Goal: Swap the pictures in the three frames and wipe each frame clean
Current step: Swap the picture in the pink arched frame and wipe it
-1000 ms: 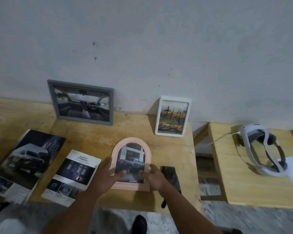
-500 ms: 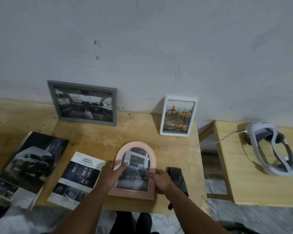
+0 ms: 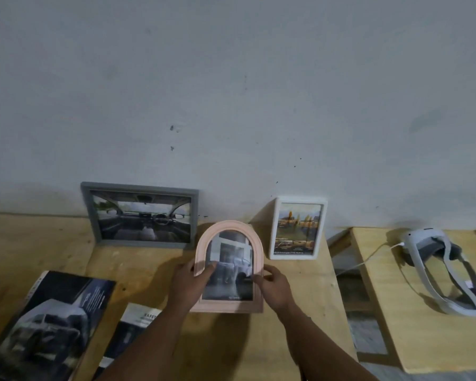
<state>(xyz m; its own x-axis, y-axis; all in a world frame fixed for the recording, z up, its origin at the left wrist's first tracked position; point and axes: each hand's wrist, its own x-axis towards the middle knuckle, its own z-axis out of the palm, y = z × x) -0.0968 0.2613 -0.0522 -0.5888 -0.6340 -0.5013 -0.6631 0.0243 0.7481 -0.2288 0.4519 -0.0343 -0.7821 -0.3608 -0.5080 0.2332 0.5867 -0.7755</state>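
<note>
A pink arched frame (image 3: 229,229) with a picture of a car is held tilted above the wooden table (image 3: 138,265), between the two other frames. My left hand (image 3: 188,284) grips its left edge and my right hand (image 3: 275,290) grips its right edge. A grey landscape frame (image 3: 140,215) with a car-interior picture leans on the wall at the back left. A white upright frame (image 3: 298,228) with a yellow landscape picture stands at the back right. The dark cloth is hidden from view.
A car magazine (image 3: 47,323) lies at the front left, and a "Safety" leaflet (image 3: 132,334) sits beside it, partly under my left forearm. On a second wooden table (image 3: 390,325) to the right rests a white headset (image 3: 445,270) with a cable. A gap separates the tables.
Both hands lifted the pink arched frame off the table and carried it away from me, toward the wall between the other frames. The dark cloth is no longer visible.
</note>
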